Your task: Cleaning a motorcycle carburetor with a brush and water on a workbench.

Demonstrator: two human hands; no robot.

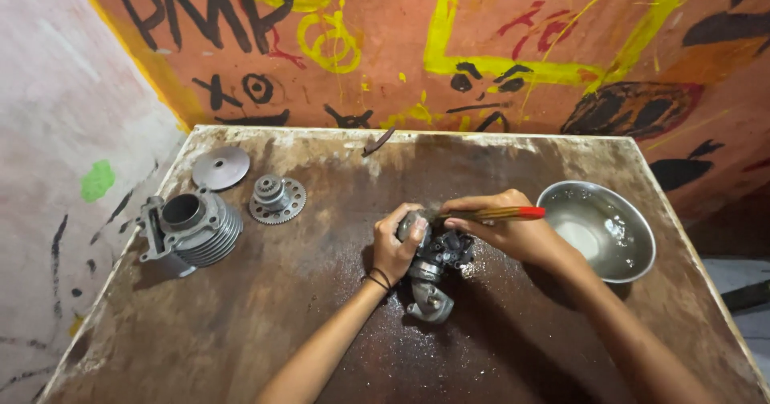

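A grey metal carburettor (433, 272), grimy and irregular in shape with a curved intake stub at its near end, is held at the centre of the wet brown worktable (281, 324). It is clamped at its top by the left hand (395, 247). A wooden-handled brush with a red tip (493, 213) is gripped in the closed right hand (513, 231) and laid against the carburettor's upper part, beside a steel bowl (597, 229).

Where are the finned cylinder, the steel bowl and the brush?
finned cylinder (192, 229), head view, its finned side wall.
steel bowl (634, 219), head view, its inner wall.
brush (501, 213), head view, its wooden handle.
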